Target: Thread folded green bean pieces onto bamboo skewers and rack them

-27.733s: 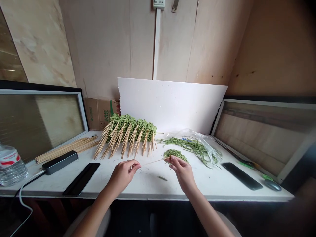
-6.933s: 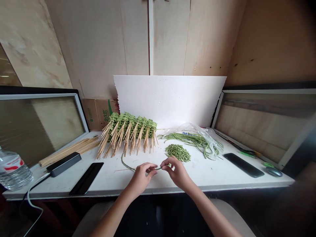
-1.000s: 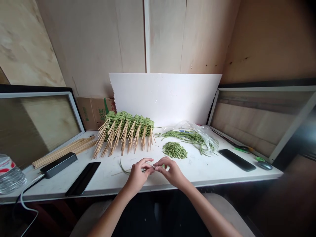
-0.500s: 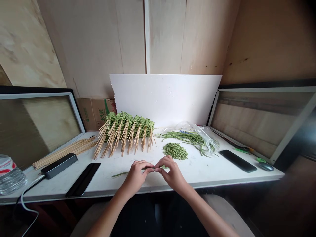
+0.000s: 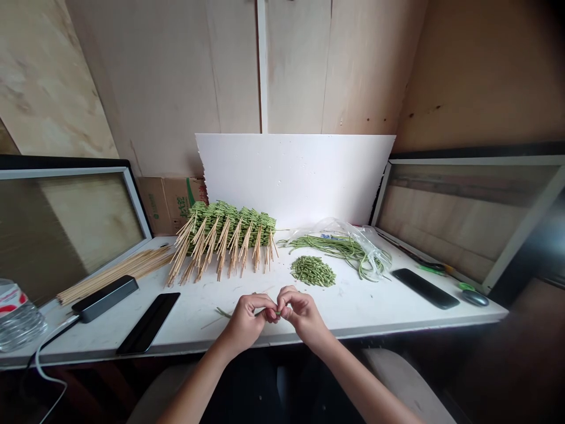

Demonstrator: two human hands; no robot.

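My left hand [image 5: 249,318] is closed around a long green bean [image 5: 223,312], whose loose end sticks out to the left above the table. My right hand [image 5: 304,313] meets it at the fingertips, pinching the bean's other end; the fingers hide most of that part. Just beyond my hands lies a pile of short cut bean pieces [image 5: 313,271]. Farther back on the right, whole long beans [image 5: 331,242] rest partly under a clear plastic bag [image 5: 373,250]. Skewered bean pieces [image 5: 233,221] are stacked at the back left, with their bare sticks fanned toward me.
Loose wooden skewers [image 5: 119,271] lie on the left of the white table [image 5: 353,312], near a black box with a cable [image 5: 106,297], a black phone [image 5: 149,323] and a water bottle [image 5: 20,318]. To the right are another dark phone [image 5: 426,288] and a mouse [image 5: 475,297].
My hands have drawn together and the fingers have curled in more. The bean's loose left end has shifted right and shows less; the part beside my right hand is now out of sight.
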